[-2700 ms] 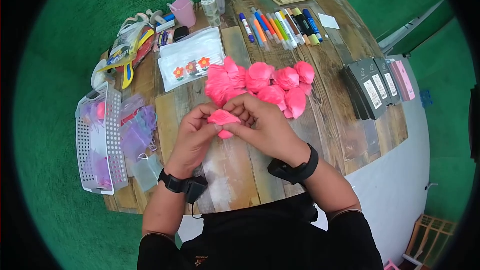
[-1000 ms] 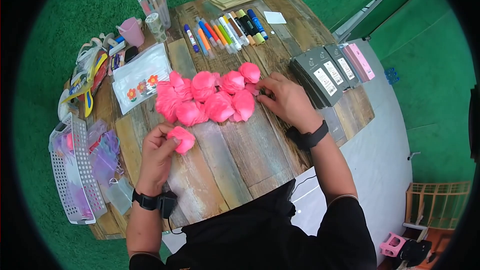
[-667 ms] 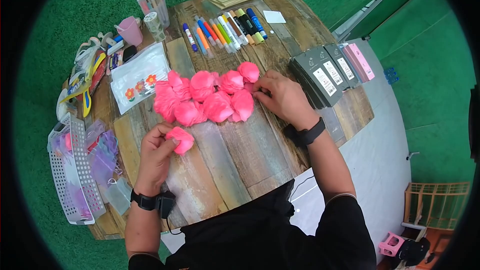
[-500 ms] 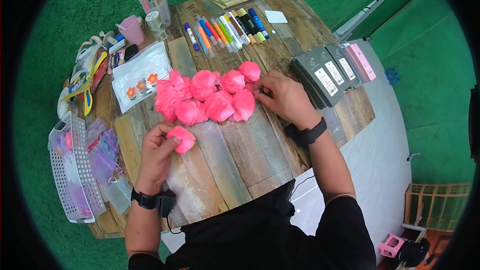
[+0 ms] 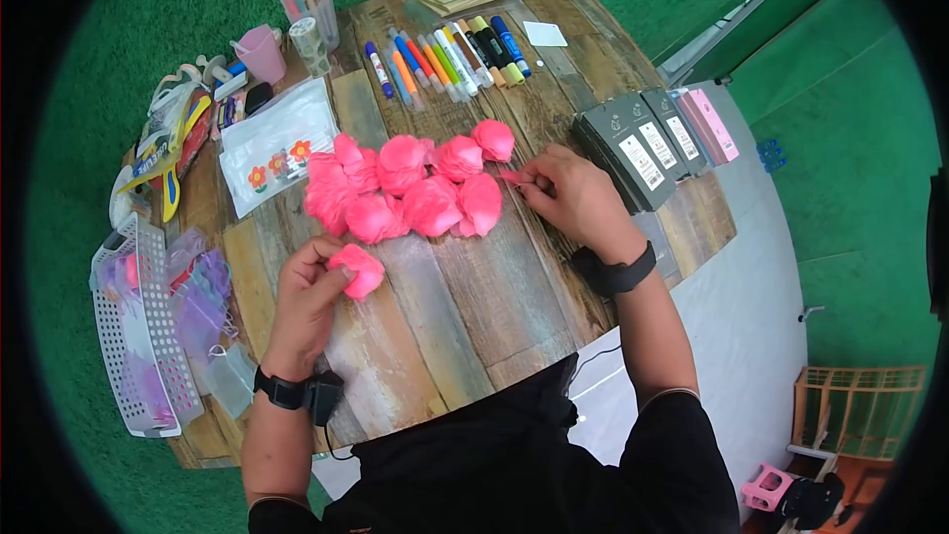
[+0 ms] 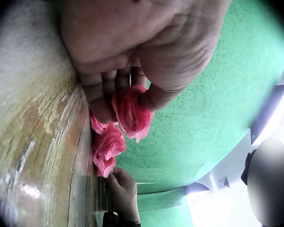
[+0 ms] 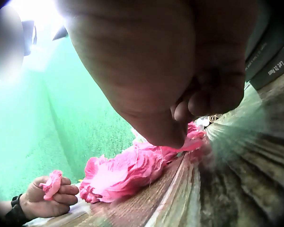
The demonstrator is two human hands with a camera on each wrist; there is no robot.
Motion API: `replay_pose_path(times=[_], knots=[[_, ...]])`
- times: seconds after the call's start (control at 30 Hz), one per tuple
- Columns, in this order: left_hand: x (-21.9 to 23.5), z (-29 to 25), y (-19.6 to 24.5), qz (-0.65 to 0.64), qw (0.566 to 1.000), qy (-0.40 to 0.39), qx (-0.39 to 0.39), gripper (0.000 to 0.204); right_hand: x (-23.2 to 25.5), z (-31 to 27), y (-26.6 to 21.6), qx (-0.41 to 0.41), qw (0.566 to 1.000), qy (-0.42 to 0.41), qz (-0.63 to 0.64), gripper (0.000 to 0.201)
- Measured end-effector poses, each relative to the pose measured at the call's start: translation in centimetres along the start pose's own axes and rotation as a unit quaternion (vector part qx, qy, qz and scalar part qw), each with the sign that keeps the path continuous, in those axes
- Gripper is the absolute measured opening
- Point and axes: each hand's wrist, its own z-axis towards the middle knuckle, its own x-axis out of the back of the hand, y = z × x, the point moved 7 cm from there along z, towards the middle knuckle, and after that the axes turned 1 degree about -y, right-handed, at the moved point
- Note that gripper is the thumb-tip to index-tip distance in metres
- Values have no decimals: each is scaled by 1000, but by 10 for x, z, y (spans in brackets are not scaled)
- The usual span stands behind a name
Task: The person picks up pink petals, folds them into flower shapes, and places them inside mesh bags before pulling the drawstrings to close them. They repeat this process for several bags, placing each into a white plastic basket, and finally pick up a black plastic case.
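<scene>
My left hand (image 5: 308, 302) grips a small bunch of bright pink artificial petals (image 5: 360, 272) between thumb and fingers, low over the wooden table. In the left wrist view the bunch (image 6: 131, 116) looks layered and ruffled. Several larger pink petal bunches (image 5: 432, 206) lie close together in two rows in front of the hands. At the right end of these rows my right hand (image 5: 581, 200) pinches a thin pink petal piece (image 5: 514, 177) between thumb and forefinger. The right wrist view shows this hand's fingertips overlapping the petal heap (image 7: 123, 175).
Behind the petals lie several markers (image 5: 440, 61) and a clear bag with flower prints (image 5: 282, 143). Black boxes (image 5: 628, 153) stand to the right, beside a pink box (image 5: 710, 126). A white basket (image 5: 148, 336) and purple mesh pouches (image 5: 203, 302) are at the left edge.
Earlier both hands held a petal bunch together; since then the right hand has gone to the row's right end and now draws a petal piece slightly away. The left hand keeps its bunch.
</scene>
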Motion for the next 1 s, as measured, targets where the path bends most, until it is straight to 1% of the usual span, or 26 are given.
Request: replay_pose_path(times=[0.07, 0.13, 0.17, 0.2, 0.23, 0.3, 0.33, 0.37, 0.4, 0.43, 0.5, 0.6, 0.7, 0.83, 1.0], knots=[[-2, 1, -1, 3, 1000, -3, 4, 9, 7, -5, 3, 2, 1000, 11, 21, 11], [-1, 0, -1, 6, 1000, 9, 13, 8, 22, -9, 0, 0, 998, 63, 5, 10], [-1, -1, 1, 1, 1000, 9, 11, 7, 26, -9, -7, 5, 996, 84, 3, 9], [-3, 0, 1, -4, 1000, 14, 9, 7, 32, -8, -20, 29, 993, 114, 22, 9], [-2, 0, 2, -7, 1000, 17, 8, 7, 35, -9, -38, 16, 991, 126, 35, 12], [2, 0, 0, -21, 999, 24, 28, 7, 31, -9, -78, 108, 985, 130, 33, 14], [3, 1, -1, -29, 999, 23, 37, 7, 27, -11, -103, 169, 977, 123, 33, 15], [2, 1, 0, -33, 998, 19, 40, 7, 20, -14, -128, 228, 966, 116, 32, 16], [2, 0, 1, -37, 998, 14, 44, 7, 6, -15, -144, 277, 955, 103, 31, 21], [1, 0, 2, -42, 998, 9, 47, 7, -5, -18, -160, 303, 949, 85, 12, 24], [0, -1, 3, -43, 998, 14, 50, 7, -23, -15, -183, 358, 931, 69, 14, 24], [1, -2, 3, -47, 998, 15, 51, 8, -42, -7, -194, 376, 925, 48, -14, 23], [1, -3, 3, -51, 997, 6, 52, 7, -55, -2, -194, 381, 924, 27, -24, 24], [5, -1, -3, -32, 998, 20, 55, 9, -62, 0, -192, 375, 926, 13, -34, 21], [5, 0, -2, -29, 997, 3, 66, 9, -63, 2, -190, 362, 932, -12, -28, 16]])
